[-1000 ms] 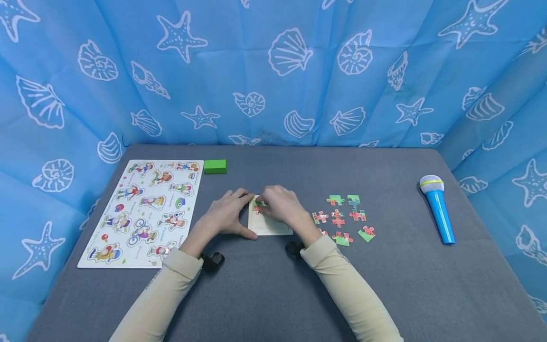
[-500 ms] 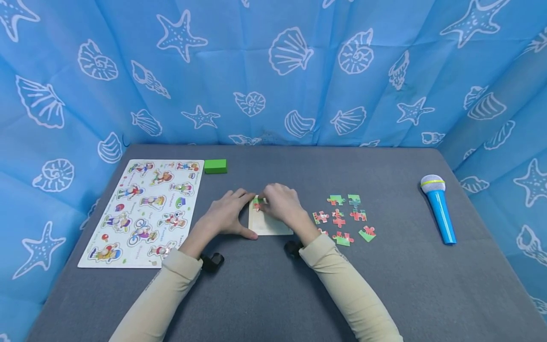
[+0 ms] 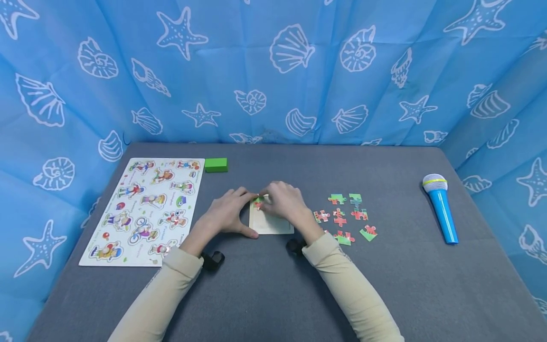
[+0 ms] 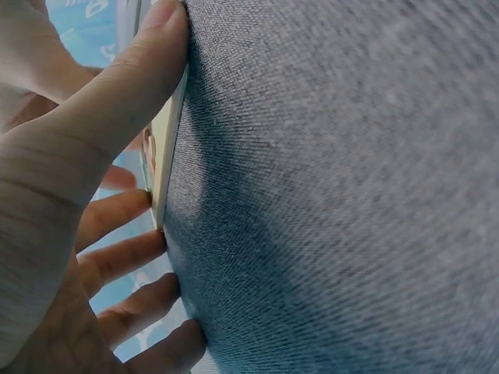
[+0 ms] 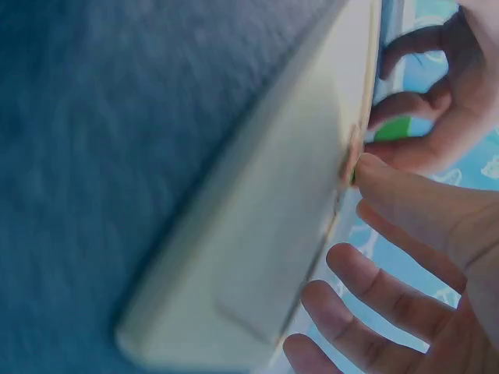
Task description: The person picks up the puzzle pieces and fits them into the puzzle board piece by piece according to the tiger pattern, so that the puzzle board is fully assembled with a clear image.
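A small pale puzzle board lies on the grey table between both hands. My left hand holds it at its left side, thumb at the near edge and forefinger at the far corner. In the left wrist view, the thumb and fingers lie against the board's edge. My right hand reaches over the board, its thumb and forefinger pinching a green-and-red puzzle piece at the far left corner. The right wrist view shows that piece edge-on by the thumb tip, its other fingers spread behind. The right hand hides part of the board.
Several loose puzzle pieces lie right of the board. A large picture board covers the left side, with a green block at its far corner. A blue toy microphone lies far right. A blue curtain hangs behind.
The right hand's fingers have shifted slightly at the board's far left corner. The left hand keeps its place on the board. The head view has tilted a little.
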The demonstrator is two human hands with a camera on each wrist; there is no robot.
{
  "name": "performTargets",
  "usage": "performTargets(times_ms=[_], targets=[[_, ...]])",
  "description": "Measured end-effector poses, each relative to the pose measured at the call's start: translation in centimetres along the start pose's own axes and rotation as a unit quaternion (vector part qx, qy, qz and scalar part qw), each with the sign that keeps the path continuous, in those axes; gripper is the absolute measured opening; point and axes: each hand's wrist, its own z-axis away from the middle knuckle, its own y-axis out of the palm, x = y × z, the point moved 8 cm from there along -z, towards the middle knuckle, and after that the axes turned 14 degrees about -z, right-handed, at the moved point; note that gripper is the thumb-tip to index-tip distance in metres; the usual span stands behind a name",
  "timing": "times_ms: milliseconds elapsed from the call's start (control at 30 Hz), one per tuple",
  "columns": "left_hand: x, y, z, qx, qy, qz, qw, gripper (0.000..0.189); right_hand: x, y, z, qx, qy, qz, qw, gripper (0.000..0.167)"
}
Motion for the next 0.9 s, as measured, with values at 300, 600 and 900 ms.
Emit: performTargets(times_ms=[300,600,900], targets=[[0.0,-0.1,-0.1,0.005,-0.002,0.0,1.0,0.108,-2.3,-3.5,1.3,-0.013,0.016,-0.008,0.9997,0.032],[0.2,-0.1,0.0,0.004,-0.004,0.002,1.0,0.108,-6.3,-6.9,2.8,-0.028,0.046,0.011,0.9985,0.039],[0.0,-0.2,0.0,0.002,0.001,0.004,1.0,0.107,-10.4,-8.1,4.8,0.016,0.085,0.032,0.9957,0.052]])
